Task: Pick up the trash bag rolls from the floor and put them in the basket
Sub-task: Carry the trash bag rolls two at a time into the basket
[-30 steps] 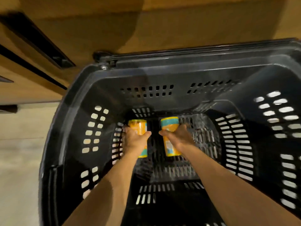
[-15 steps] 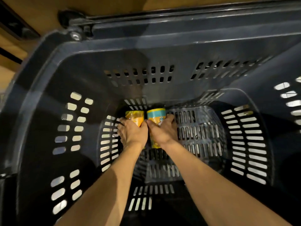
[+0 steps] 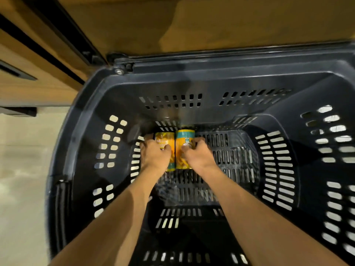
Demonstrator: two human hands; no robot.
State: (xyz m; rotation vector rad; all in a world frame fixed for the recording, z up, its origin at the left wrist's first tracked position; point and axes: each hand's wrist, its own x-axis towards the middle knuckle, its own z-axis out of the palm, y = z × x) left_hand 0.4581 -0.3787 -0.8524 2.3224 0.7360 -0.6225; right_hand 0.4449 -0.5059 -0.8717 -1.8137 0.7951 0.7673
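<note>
Filling most of the frame, the dark slotted basket (image 3: 107, 89) holds two yellow trash bag rolls (image 3: 184, 148) at centre, side by side, long axes running up-frame. The left hand (image 3: 154, 157) grips the left roll, the right hand (image 3: 199, 156) the right one.

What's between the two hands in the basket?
Two trash bag rolls side by side: left roll under the left hand, right roll under the right hand. Head view.
</note>
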